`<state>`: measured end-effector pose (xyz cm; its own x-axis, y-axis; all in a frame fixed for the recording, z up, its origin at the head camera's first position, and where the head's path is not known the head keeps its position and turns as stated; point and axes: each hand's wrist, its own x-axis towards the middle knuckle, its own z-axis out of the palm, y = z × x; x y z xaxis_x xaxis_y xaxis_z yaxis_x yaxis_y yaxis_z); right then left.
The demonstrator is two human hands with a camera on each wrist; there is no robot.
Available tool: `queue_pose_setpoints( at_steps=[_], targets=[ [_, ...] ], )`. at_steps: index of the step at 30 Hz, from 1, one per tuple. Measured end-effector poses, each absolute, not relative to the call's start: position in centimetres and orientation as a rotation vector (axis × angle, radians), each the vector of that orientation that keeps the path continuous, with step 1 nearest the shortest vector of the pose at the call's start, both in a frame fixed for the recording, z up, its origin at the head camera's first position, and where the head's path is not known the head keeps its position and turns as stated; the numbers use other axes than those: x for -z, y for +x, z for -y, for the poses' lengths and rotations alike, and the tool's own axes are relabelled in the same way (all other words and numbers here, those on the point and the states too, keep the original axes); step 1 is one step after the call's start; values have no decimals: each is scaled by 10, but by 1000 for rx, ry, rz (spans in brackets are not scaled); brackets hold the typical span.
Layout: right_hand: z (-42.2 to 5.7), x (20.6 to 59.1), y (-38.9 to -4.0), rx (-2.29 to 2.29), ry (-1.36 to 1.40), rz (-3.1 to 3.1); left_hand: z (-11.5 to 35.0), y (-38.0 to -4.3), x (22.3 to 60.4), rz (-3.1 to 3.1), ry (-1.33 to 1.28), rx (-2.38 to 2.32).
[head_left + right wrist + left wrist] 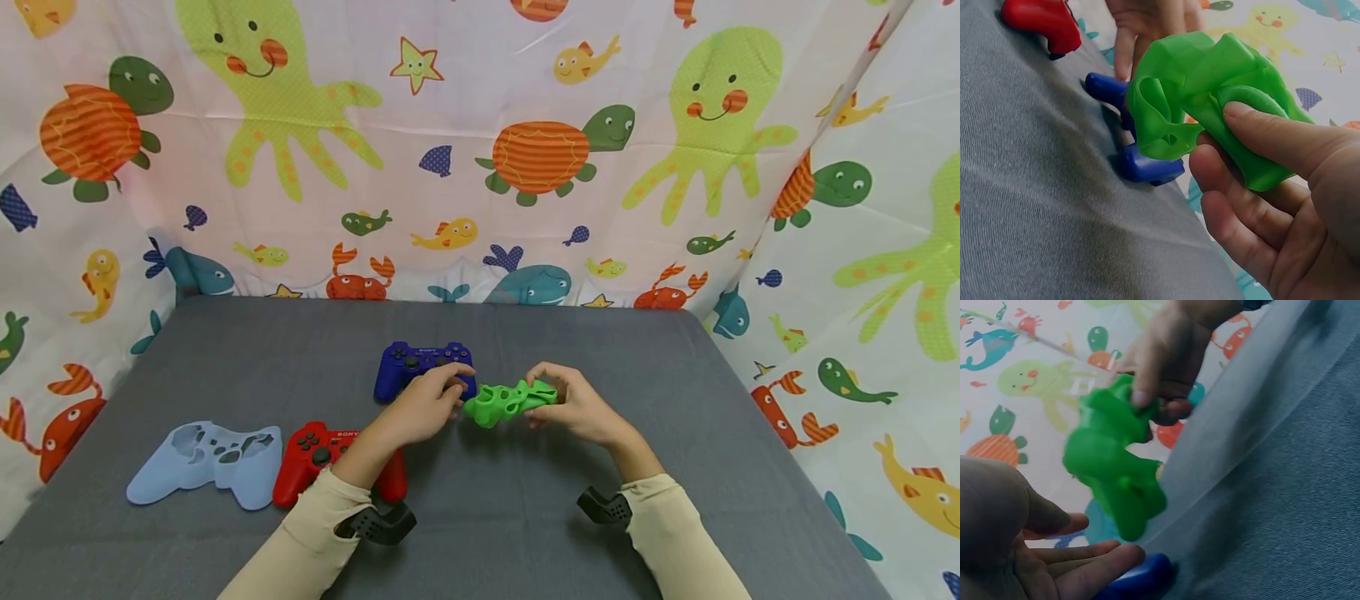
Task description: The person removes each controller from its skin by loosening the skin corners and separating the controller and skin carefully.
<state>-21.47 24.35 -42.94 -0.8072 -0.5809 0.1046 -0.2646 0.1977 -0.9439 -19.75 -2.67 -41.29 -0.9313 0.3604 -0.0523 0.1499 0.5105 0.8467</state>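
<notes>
A bright green silicone controller cover (498,404), bent and crumpled, is held above the table. My right hand (577,410) pinches one end, its thumb (1266,128) pressed on the outside and the fingers beneath. At the cover's other end my left hand (426,407) hovers with relaxed fingers. The left wrist view shows a gap between those fingers (1094,569) and the cover (1113,456). Behind the left hand lies a blue game controller (393,371), partly hidden by it. Below the left forearm is a red game controller (300,467), its middle covered by that arm.
A pale blue silicone controller cover (187,467) lies flat on the left of the grey cloth-covered table (495,542). A sea-animal curtain (465,108) hangs behind and along both sides. Each wrist bears a black camera (382,523).
</notes>
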Motion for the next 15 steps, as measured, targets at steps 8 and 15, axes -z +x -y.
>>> queue_pose_setpoints(
  at_steps=[8, 15],
  targets=[
    [-241, 424, -212, 1671, -860, -2190, 22, -199, 421, -2319, 421, -1502],
    [-241, 420, -211, 1712, -857, -2177, 24, -205, 419, -2196, 394, -1732]
  ],
)
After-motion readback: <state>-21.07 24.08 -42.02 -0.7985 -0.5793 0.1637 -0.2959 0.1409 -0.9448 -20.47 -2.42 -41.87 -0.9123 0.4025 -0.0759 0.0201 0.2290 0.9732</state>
